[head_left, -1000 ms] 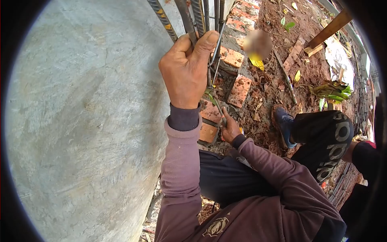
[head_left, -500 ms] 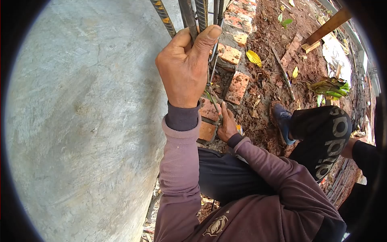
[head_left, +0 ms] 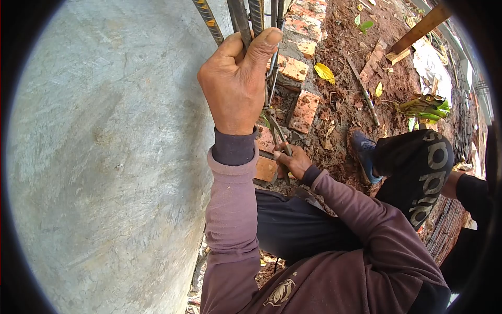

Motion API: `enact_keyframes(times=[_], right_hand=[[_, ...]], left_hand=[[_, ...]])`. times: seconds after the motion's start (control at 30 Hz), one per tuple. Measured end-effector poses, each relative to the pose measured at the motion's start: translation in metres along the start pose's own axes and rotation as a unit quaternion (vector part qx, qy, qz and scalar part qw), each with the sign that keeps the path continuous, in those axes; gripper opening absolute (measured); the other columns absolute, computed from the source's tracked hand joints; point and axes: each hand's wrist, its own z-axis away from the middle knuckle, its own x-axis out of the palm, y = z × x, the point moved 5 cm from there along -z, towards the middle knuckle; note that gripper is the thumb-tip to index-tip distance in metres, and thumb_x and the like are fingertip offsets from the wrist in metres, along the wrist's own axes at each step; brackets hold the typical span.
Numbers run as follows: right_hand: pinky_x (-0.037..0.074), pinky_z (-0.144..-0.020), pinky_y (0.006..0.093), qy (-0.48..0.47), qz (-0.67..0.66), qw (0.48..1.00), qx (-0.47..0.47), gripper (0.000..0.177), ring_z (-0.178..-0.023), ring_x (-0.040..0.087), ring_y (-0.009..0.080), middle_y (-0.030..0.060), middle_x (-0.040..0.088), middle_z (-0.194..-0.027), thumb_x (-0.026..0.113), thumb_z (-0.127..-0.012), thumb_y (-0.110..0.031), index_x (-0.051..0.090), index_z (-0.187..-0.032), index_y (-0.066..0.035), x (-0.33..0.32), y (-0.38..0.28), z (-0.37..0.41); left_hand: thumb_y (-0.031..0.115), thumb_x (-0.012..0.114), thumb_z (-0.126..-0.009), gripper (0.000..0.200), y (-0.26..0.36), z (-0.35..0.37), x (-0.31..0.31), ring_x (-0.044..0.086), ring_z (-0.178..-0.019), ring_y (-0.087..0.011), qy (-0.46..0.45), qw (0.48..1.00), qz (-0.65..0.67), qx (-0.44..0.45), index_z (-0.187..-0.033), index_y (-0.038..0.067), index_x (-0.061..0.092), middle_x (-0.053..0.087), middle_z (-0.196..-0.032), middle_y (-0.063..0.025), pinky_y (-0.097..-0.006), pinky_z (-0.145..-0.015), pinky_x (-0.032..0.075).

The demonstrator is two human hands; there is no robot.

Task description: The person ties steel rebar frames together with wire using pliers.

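My left hand (head_left: 232, 86) is wrapped around a dark steel rebar (head_left: 239, 21), with the thumb pointing up along the bars. Ribbed bars, including one with orange rust (head_left: 209, 22), stand on either side of that grip. Lower down, my right hand (head_left: 295, 161) is closed on the handles of metal pincers (head_left: 278, 134). Their jaw end reaches up to the base of the thin steel bars (head_left: 271, 86), just below my left hand. Whether the jaws bite on wire there is too small to tell.
A smooth grey concrete surface (head_left: 115, 157) fills the left side. Bricks in mortar (head_left: 304, 111) run beside the bars. On the reddish soil are a wooden strip (head_left: 361, 86), yellow leaves (head_left: 324, 73) and a slanted post (head_left: 421, 30). My shoe (head_left: 363, 154) rests on the soil.
My right hand has shifted its grip, its fingers now curled around the pincers, whose handles show more plainly. My left hand keeps its hold on the rebar. The view has shifted slightly.
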Motion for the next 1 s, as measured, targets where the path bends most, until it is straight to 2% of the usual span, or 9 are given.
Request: enact_keyframes(times=[0.07,0.17,0.27,0.37,0.47,0.6,0.83,0.93,1.0], right_hand=[[0.054,-0.063,0.0413,-0.077,-0.199,0.975,0.057,0.028,-0.067,0.061,0.0226,0.0104,0.06,-0.085,0.061,-0.093,-0.025,0.054,-0.11,-0.004,0.012,-0.004,0.008],[0.055,-0.061,0.0424,-0.131,-0.424,0.894,0.067,0.023,-0.068,0.061,0.0203,0.0064,0.057,-0.082,0.06,-0.095,-0.023,0.051,-0.11,-0.007,0.051,-0.011,0.01],[0.054,-0.062,0.0416,-0.141,-0.489,0.86,0.031,0.017,-0.069,0.06,0.0206,0.0063,0.057,-0.083,0.059,-0.095,-0.023,0.052,-0.103,-0.01,0.077,-0.019,0.002],[0.053,-0.068,0.0392,-0.111,-0.517,0.847,0.053,0.013,-0.071,0.059,0.02,0.0058,0.056,-0.081,0.056,-0.096,-0.024,0.053,-0.099,-0.012,0.094,-0.024,-0.004],[0.053,-0.074,0.0364,-0.078,-0.577,0.801,0.136,0.014,-0.077,0.061,0.0195,0.0052,0.059,-0.083,0.053,-0.096,-0.025,0.056,-0.101,-0.013,0.131,-0.039,-0.018],[0.053,-0.079,0.0347,-0.116,-0.609,0.776,0.115,0.015,-0.084,0.064,0.0192,0.004,0.062,-0.084,0.054,-0.094,-0.025,0.058,-0.1,-0.012,0.16,-0.059,-0.044],[0.055,-0.08,0.0349,-0.111,-0.576,0.801,0.119,0.017,-0.084,0.067,0.0206,0.0049,0.064,-0.082,0.06,-0.09,-0.026,0.059,-0.095,-0.01,0.14,-0.008,-0.042],[0.058,-0.066,0.0355,-0.078,-0.373,0.916,0.127,0.024,-0.069,0.068,0.0228,0.0083,0.063,-0.076,0.068,-0.086,-0.023,0.054,-0.097,-0.007,0.065,-0.016,0.011],[0.059,-0.065,0.038,-0.125,-0.243,0.951,0.143,0.028,-0.067,0.066,0.021,0.006,0.063,-0.08,0.071,-0.084,-0.021,0.056,-0.104,-0.008,0.027,-0.013,0.014]], left_hand=[[0.037,0.075,-0.085,0.035,-0.001,0.0,0.0,0.043,-0.054,-0.0026,-0.004,1.0,0.013,-0.015,-0.084,0.001,0.072,0.058,-0.059,0.0027,-0.0228,-0.047,0.032],[0.031,0.072,-0.088,0.032,0.002,0.0,-0.001,0.062,-0.072,-0.0086,-0.024,0.998,0.002,-0.05,-0.089,-0.001,0.072,0.07,-0.075,-0.0068,-0.0221,-0.067,0.047],[0.03,0.072,-0.088,0.032,0.002,0.0,-0.002,0.062,-0.072,-0.0089,-0.023,0.999,-0.006,-0.041,-0.088,-0.001,0.072,0.07,-0.076,-0.0069,-0.0219,-0.067,0.047],[0.031,0.075,-0.086,0.031,-0.002,0.001,0.0,0.043,-0.058,-0.0019,-0.005,0.999,0.035,-0.032,-0.087,0.001,0.072,0.059,-0.061,0.0032,-0.0207,-0.049,0.034],[0.03,0.072,-0.089,0.033,0.004,0.002,-0.001,0.061,-0.073,-0.009,-0.016,0.998,0.013,-0.059,-0.089,-0.002,0.071,0.07,-0.076,-0.0063,-0.0225,-0.068,0.047],[0.03,0.071,-0.089,0.032,0.006,0.003,-0.001,0.061,-0.075,-0.009,-0.015,0.998,0.004,-0.066,-0.091,-0.002,0.071,0.07,-0.078,-0.0063,-0.0227,-0.07,0.048],[0.03,0.071,-0.089,0.032,0.004,0.003,0.001,0.061,-0.075,-0.0085,0.003,0.999,-0.005,-0.053,-0.092,-0.002,0.071,0.07,-0.078,-0.0061,-0.0221,-0.07,0.047],[0.034,0.075,-0.086,0.035,0.001,0.002,0.0,0.041,-0.056,-0.0027,0.013,0.999,-0.022,-0.043,-0.084,0.0,0.072,0.056,-0.058,0.0029,-0.0235,-0.047,0.032],[0.038,0.075,-0.085,0.038,0.002,0.001,0.002,0.039,-0.054,-0.0031,0.019,1.0,-0.006,-0.019,-0.081,0.0,0.071,0.054,-0.056,0.0032,-0.0244,-0.046,0.031]])
